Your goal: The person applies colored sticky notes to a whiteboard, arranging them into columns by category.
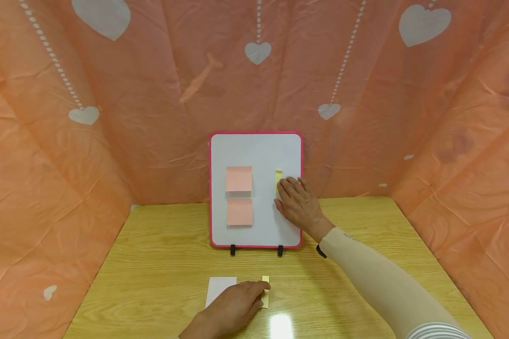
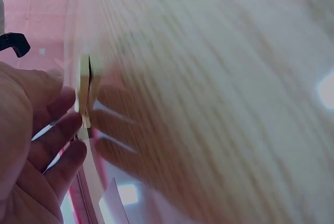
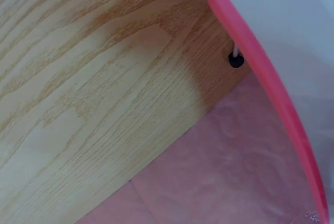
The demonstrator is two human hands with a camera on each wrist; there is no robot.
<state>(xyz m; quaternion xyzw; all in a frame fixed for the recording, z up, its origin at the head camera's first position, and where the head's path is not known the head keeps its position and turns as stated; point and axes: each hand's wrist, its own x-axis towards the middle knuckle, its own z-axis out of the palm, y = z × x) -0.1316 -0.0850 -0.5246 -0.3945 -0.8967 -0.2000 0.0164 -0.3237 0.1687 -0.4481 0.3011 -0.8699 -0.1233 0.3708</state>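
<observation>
My right hand [image 1: 299, 202] lies against the right part of a small whiteboard [image 1: 256, 150], its fingers extended over a narrow yellow sticky note [image 1: 278, 175]. The note's upper end shows above the fingers; the rest is partly covered. On the table, my left hand [image 1: 235, 303] rests beside a narrow yellow sticky-note pad [image 1: 265, 301], index finger reaching across it. In the left wrist view, loosely bent fingertips come right up to the pad [image 2: 85, 85]. Two pink sticky notes, an upper one [image 1: 239, 179] and a lower one [image 1: 239, 212], are stuck on the board's left half.
White paper [image 1: 220, 287] lies partly under the left hand on the wooden table [image 1: 152, 263]. The pink-framed board stands on black feet [image 1: 233, 250] near the table's back edge. An orange-pink cloth [image 1: 161, 155] with white hearts hangs behind and at both sides.
</observation>
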